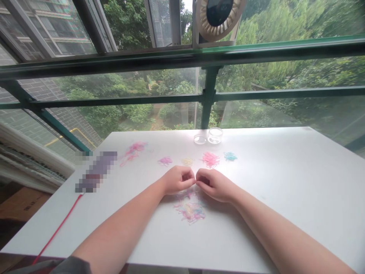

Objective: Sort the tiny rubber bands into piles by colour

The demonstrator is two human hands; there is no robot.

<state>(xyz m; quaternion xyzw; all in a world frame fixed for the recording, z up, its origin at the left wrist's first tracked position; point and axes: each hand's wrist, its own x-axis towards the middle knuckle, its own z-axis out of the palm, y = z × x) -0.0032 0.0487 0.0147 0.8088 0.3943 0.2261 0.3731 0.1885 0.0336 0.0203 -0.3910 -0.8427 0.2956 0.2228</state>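
Head view, brown cardboard box [17, 207] with illegible print, multicoloured pile of thin strands [189, 211] pointing variously on white table [299, 171], left hand [177, 180] and right hand [215, 185] at its far edge, curled, tips meeting, any pinched item indiscernible.

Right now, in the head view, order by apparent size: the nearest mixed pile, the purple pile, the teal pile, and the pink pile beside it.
1. Nearest mixed pile (nearness may help)
2. Pink pile
3. Purple pile and teal pile: too alike to rank

Loose multicoloured strand heap [190, 211]; beyond, purple pile [165, 161], yellow pile [187, 162], pink pile [210, 160], teal pile [230, 156].
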